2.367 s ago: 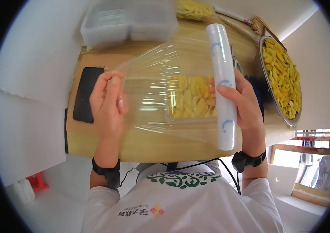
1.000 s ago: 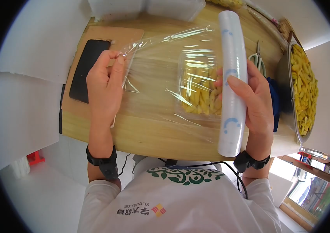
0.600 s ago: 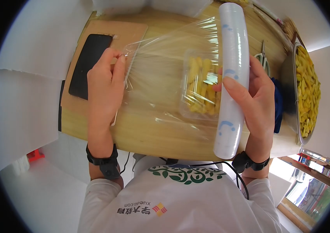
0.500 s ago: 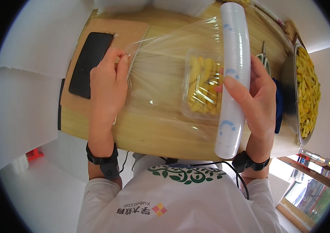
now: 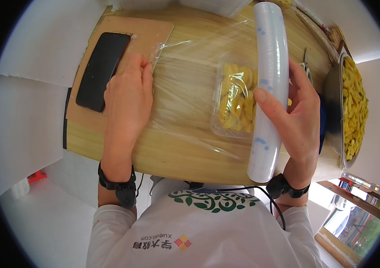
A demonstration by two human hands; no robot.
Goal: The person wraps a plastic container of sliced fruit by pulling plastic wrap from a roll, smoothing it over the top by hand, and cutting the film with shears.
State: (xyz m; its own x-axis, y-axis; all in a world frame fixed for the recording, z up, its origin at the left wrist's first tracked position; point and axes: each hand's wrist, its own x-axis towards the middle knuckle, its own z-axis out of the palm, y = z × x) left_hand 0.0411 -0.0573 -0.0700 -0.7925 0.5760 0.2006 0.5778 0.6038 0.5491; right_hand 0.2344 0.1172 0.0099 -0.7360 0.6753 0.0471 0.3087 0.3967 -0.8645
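Observation:
My left hand [image 5: 129,96] is closed in a pinch on the free end of the clear cling film [image 5: 183,94], beside a black phone [image 5: 102,71]. The sheet stretches across the table to the cling film roll [image 5: 271,49], a thick white cylinder with blue marks. Wrapped around the roll's right side is my right hand [image 5: 301,116], its thumb on top; some fingers are hidden behind the roll. Under the film stands a clear plastic tray [image 5: 215,125] holding several yellow, peeled-looking pieces [image 5: 238,96]. The roll covers the tray's right end.
The phone lies on a brown board [image 5: 154,31] at the left of the wooden table [image 5: 185,165]. At the right edge, a large metal bowl [image 5: 334,107] is heaped with yellow pieces. Scissors [image 5: 305,62] lie partly hidden behind my right hand. A dark blue item sits near the bowl.
My left hand has shifted slightly, still pinching the film. The right hand's fingers have moved a little around the roll, which stays nearly in place. The view has shifted slightly.

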